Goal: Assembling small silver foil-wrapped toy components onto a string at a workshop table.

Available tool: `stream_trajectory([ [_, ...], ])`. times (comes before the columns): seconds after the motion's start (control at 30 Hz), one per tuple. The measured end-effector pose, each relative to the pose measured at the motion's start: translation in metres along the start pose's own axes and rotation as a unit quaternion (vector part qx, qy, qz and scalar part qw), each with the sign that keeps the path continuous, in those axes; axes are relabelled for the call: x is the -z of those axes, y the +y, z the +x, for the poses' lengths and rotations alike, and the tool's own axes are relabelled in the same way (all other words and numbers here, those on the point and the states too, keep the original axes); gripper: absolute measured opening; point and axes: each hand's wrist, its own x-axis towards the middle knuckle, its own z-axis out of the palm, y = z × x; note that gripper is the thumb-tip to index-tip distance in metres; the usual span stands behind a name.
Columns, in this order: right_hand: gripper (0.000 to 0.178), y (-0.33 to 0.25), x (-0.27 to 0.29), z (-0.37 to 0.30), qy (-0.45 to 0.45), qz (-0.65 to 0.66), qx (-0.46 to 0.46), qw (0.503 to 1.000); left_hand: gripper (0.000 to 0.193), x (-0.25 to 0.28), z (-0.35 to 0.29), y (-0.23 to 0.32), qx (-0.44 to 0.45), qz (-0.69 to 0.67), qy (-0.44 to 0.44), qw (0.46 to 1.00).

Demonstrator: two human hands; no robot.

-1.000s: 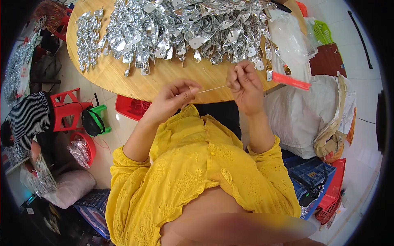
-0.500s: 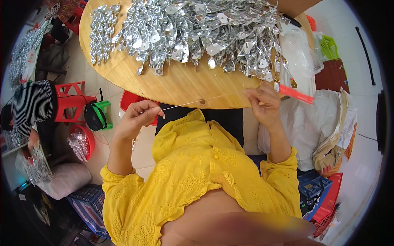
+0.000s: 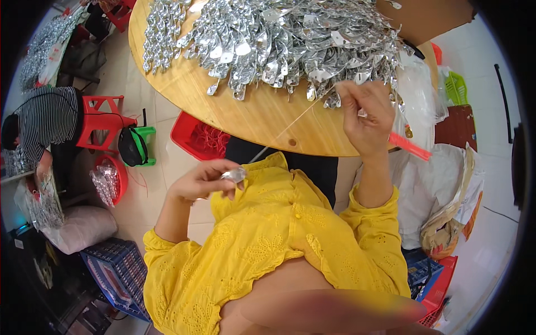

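Thread looks taut: right hand pinches its top, left hand a silver piece. Overpulling could snap thread; dipping could snag the pile.

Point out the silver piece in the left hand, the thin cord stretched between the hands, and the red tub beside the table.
Silver piece (image 3: 235,175): head view, middle of its shiny face.
Thin cord (image 3: 287,129): head view, partway along its length.
Red tub (image 3: 183,132): head view, bare left side.
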Motion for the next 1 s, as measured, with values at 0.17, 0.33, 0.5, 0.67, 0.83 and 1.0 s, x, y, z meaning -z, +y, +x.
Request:
stream_trajectory([
  [0.17, 0.013, 0.001, -0.012, 0.022, 0.036, 0.009, 0.006, 0.999, 0.031, 0.028, -0.015, -0.010, -0.052, 0.020, -0.008, 0.998],
  [0.33, 0.038, -0.020, -0.023, 0.018, -0.029, 0.026, 0.028, 0.999, 0.037, 0.049, -0.025, 0.074, -0.180, 0.138, 0.331, 0.916],
  [0.5, 0.028, -0.016, -0.012, -0.017, -0.061, 0.079, -0.003, 0.995, 0.033, 0.147, 0.022, 0.161, -0.262, 0.321, 0.474, 0.777],
  [0.67, 0.018, -0.009, 0.010, -0.057, -0.070, 0.063, -0.089, 0.992, 0.037, 0.267, 0.075, 0.203, -0.168, 0.607, 0.528, 0.569],
  [0.83, 0.014, 0.000, 0.032, -0.093, -0.076, -0.002, -0.199, 0.977, 0.024, 0.295, 0.127, 0.195, -0.100, 0.690, 0.553, 0.456],
  [1.0, 0.013, 0.004, 0.041, -0.107, -0.071, -0.035, -0.231, 0.970, 0.027, 0.284, 0.141, 0.189, 0.019, 0.731, 0.514, 0.449],
])
